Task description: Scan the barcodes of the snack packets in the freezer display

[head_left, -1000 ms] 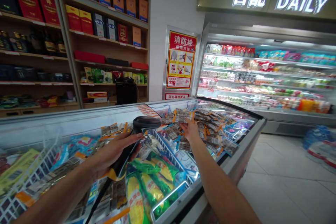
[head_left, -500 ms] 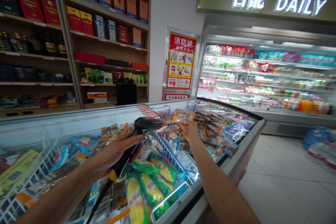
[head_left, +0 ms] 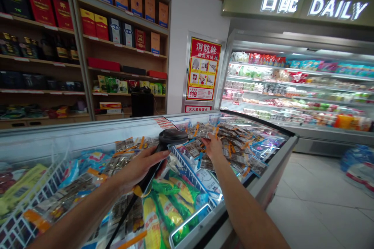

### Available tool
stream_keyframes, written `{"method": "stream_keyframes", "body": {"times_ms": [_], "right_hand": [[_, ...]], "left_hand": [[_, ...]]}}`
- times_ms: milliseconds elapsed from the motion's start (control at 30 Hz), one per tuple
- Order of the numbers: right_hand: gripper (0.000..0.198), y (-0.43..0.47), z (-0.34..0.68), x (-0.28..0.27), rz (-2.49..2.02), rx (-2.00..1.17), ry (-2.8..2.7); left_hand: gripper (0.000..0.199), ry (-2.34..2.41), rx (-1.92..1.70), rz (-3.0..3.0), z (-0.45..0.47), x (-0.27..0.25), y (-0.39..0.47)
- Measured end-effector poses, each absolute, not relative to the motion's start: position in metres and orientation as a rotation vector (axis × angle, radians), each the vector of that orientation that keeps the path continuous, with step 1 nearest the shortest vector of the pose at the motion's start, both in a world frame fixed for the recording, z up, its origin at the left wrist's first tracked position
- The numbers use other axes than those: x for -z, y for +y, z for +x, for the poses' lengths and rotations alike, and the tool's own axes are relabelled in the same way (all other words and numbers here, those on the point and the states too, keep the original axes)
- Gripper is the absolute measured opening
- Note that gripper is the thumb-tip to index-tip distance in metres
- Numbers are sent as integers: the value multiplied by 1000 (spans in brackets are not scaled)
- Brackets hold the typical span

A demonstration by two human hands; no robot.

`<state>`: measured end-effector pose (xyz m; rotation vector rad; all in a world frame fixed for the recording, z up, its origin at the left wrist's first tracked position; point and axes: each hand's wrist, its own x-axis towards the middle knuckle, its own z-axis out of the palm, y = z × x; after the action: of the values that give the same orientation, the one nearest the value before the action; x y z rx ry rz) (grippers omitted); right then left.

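Observation:
My left hand [head_left: 146,167] is wrapped round the handle of a black barcode scanner [head_left: 173,136], whose head points right and whose cord hangs down. My right hand [head_left: 213,146] reaches over the freezer's far right part, fingers closed on the near edge of a clear food packet [head_left: 205,130] with orange strips. More such brown packets [head_left: 238,140] lie heaped to its right. Below the scanner, corn packets [head_left: 166,206] in green and yellow wrapping fill a white wire basket. Other orange-trimmed packets [head_left: 70,194] lie under my left forearm.
The chest freezer's rim [head_left: 263,183] runs along my right side. Wire dividers [head_left: 189,167] split its inside. Wooden shelves [head_left: 122,58] with boxes stand at the back left, a lit open cooler [head_left: 292,85] at the back right. Wrapped water bottles [head_left: 355,159] sit on the floor.
The scanner in my left hand has shifted slightly right and now overlaps the view nearer my right hand. My right hand keeps its hold on the packet, which sits a little lower.

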<state>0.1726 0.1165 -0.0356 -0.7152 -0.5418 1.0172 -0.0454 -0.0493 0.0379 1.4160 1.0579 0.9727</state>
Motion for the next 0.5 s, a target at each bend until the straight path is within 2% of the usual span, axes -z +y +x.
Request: {"method": "stream_keyframes", "body": {"times_ms": [233, 500], "right_hand": [[19, 121, 170, 41, -745, -960, -593], [20, 126, 200, 30, -901, -700, -590]], "left_hand": [[32, 1030, -941, 1344, -44, -33, -47], [33, 1047, -927, 1418, -44, -42, -53]]}}
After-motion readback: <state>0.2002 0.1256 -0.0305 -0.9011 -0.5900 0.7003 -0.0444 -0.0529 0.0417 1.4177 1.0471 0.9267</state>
